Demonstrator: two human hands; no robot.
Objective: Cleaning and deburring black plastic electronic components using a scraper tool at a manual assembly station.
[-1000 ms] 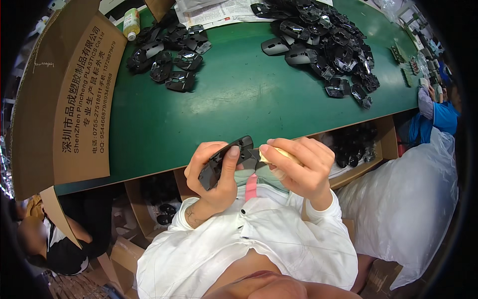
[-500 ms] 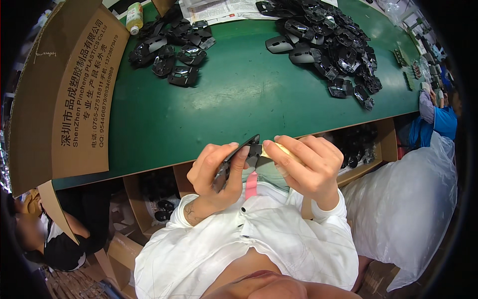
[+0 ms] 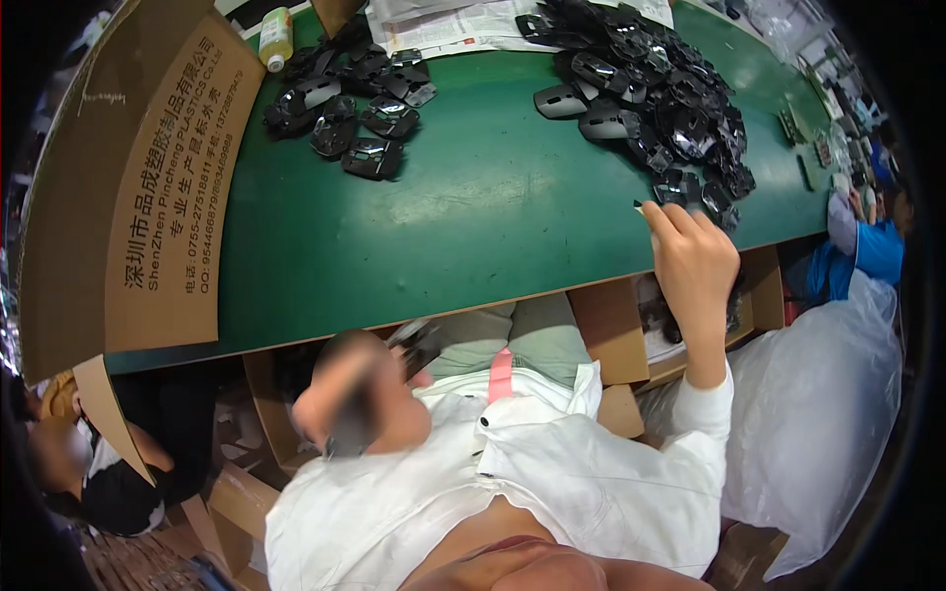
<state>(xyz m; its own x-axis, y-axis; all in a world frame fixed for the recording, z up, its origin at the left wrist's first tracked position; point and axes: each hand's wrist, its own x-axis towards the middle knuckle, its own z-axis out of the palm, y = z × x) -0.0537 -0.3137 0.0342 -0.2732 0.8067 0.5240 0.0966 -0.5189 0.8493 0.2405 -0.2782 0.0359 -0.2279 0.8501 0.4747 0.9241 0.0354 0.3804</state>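
Observation:
My left hand (image 3: pixel 379 409), smeared by motion, is closed around a black plastic mouse shell (image 3: pixel 418 345) at the table's near edge, above my lap. Farther right, my right hand (image 3: pixel 695 258) is raised over the table with its fingers pressed together. A small dark and whitish tip pokes out past those fingertips; the rest of what they hold is hidden. Just beyond the right hand lies the front of a large pile of glossy black mouse shells (image 3: pixel 680 118). A smaller group of such shells (image 3: pixel 372 158) rests on the left part of the green table (image 3: pixel 473 217).
A tall cardboard box flap (image 3: pixel 168 217) stands along the left edge. A bottle (image 3: pixel 277 39) and newspaper sheets (image 3: pixel 443 34) are at the back. Open cartons (image 3: pixel 611 335) sit under the near edge, beside a clear plastic sack (image 3: pixel 818 414). Other people sit at both sides.
My hands, together at the mouse shell before, have parted. The left swung down and left with the shell; the right moved up and right toward the big pile.

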